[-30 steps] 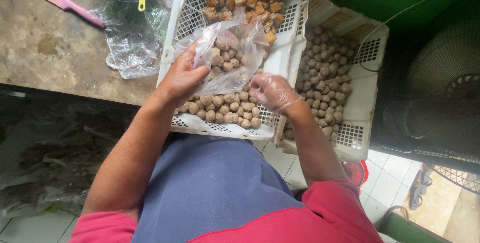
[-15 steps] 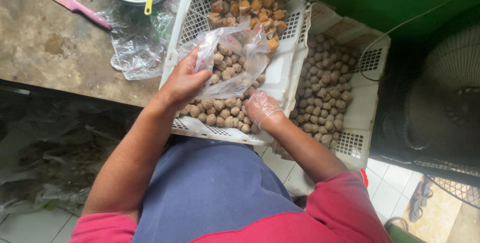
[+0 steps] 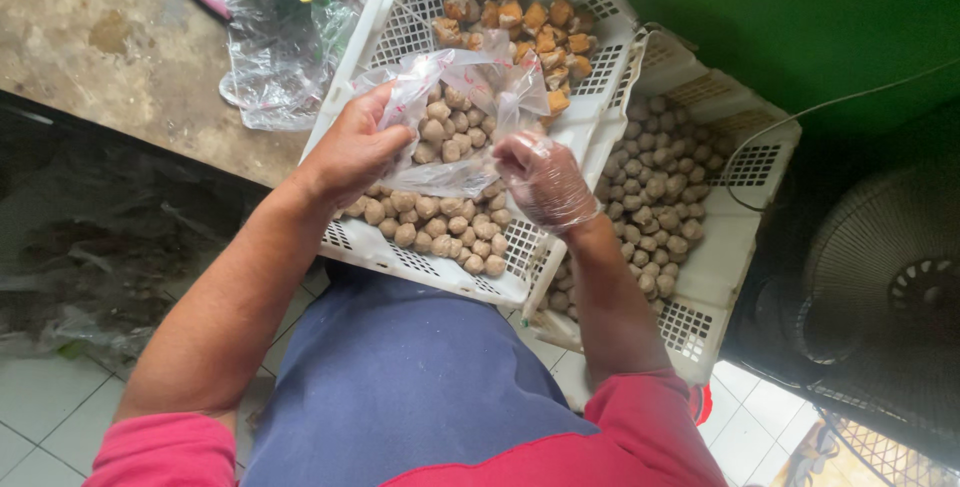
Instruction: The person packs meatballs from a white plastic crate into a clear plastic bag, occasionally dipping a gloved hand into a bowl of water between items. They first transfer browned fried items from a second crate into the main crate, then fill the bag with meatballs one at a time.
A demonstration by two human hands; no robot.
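Here, both hands (image 3: 352, 147) (image 3: 545, 179) hold a clear meatball bag (image 3: 450, 127).

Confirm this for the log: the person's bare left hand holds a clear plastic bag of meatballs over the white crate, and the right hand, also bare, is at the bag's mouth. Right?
Not quite. The right hand is not bare: it wears a thin clear plastic glove, as the head view shows. The rest holds: the bare left hand holds the clear bag of meatballs over the white crate, with the right hand at the bag's mouth.

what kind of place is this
Probably a small food stall or home kitchen prep area: white plastic crates of meatballs and fried tofu, a rough concrete counter.
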